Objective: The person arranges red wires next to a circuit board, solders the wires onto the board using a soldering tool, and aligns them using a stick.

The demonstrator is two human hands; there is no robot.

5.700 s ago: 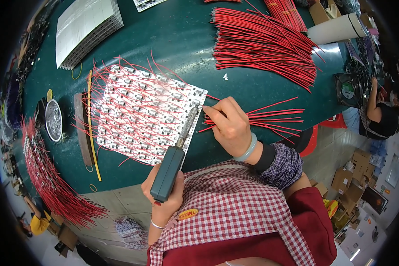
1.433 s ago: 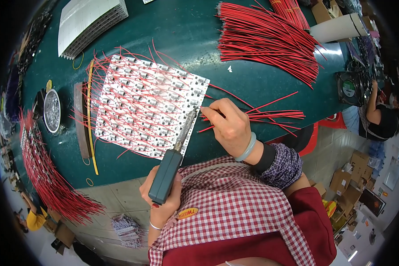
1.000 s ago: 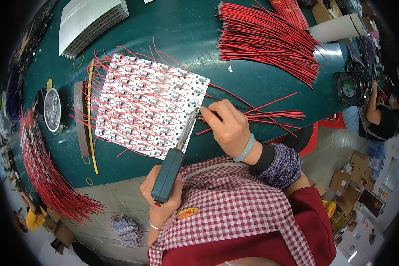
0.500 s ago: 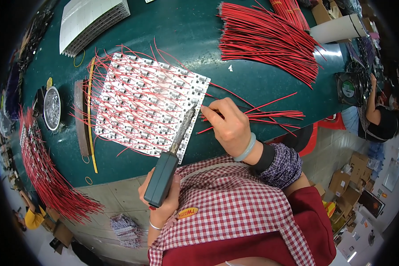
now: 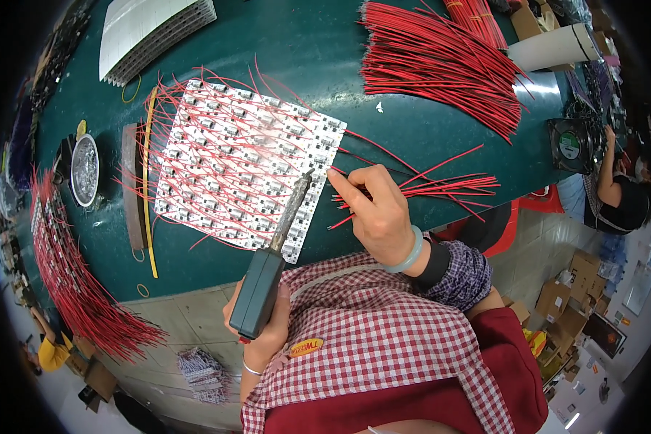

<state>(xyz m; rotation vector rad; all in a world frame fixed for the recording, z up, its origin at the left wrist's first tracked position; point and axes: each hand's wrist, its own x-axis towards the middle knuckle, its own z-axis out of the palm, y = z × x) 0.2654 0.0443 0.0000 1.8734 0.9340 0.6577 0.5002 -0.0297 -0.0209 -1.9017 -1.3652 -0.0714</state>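
Note:
My left hand [image 5: 273, 333] is wrapped around the dark green handle of a soldering iron [image 5: 257, 295]. Its metal tip points away from me, over the right part of a white circuit board panel [image 5: 228, 170]. Rows of small parts and many thin red wires cover that panel. At the panel's right edge, my right hand [image 5: 383, 217] is closed in a pinch, its index finger stretched toward the iron's tip. A red wire seems to be between the fingertips, mostly hidden by them. Loose red wires [image 5: 459, 185] lie beside and partly under this hand.
A thick bundle of red wires [image 5: 441, 72] lies at the far right, near a small fan [image 5: 568, 143]. Stacked white panels [image 5: 155, 36] stand far left. A metal bowl [image 5: 84, 171], a brown bar [image 5: 132, 188] and wired boards [image 5: 72, 267] are at left. Another person [image 5: 615, 184] is at right.
The soldering iron's tip has shifted slightly left and toward me over the panel. My right hand has moved a little nearer to me, still pinched at the panel's edge.

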